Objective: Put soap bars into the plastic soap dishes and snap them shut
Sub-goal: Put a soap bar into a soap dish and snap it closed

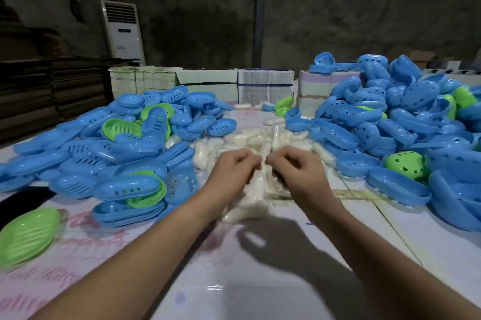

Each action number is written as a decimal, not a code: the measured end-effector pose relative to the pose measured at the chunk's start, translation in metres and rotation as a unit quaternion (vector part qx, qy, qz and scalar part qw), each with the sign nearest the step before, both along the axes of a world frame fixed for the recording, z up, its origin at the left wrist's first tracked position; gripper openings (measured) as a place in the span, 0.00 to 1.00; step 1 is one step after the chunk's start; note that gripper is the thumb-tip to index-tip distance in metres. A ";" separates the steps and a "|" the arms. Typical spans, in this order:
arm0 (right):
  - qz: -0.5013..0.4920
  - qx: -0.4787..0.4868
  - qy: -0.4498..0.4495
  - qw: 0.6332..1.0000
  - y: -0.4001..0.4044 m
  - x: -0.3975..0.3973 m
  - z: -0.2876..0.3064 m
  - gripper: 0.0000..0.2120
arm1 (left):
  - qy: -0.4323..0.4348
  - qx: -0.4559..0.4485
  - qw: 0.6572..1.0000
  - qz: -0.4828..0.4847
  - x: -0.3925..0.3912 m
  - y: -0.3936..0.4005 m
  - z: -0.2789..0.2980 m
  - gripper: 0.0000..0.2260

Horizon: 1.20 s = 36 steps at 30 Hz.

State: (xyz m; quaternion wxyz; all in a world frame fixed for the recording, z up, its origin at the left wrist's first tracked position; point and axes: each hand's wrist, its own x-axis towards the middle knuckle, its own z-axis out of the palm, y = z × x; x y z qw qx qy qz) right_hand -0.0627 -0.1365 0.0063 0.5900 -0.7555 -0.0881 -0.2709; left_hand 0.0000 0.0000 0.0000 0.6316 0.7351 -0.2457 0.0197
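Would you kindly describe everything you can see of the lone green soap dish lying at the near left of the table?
The green soap dish is a bright lime oval of glossy plastic, lying dome up and tilted on the printed table cover. Raised ribs run across its top. It sits alone, apart from the blue dish pile behind it. The picture's left edge cuts off its near end. Neither hand touches it. Whether it is a closed case or a single half cannot be told.

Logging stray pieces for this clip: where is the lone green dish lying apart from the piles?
In the head view, the green dish lies at the table's near left edge, in front of the left pile of blue dishes, left of the left forearm.
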 end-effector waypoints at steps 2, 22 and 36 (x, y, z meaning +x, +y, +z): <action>-0.057 0.041 0.027 0.997 -0.004 0.026 0.006 0.09 | 0.046 -0.022 0.997 0.056 0.024 -0.012 0.004 0.16; -0.086 0.003 0.045 0.995 -0.028 0.096 -0.024 0.08 | 0.041 -0.014 0.999 -0.020 0.092 -0.021 -0.018 0.20; -0.098 -0.033 0.020 0.994 -0.026 0.087 -0.020 0.09 | -0.038 0.020 0.998 0.038 0.085 -0.015 -0.020 0.19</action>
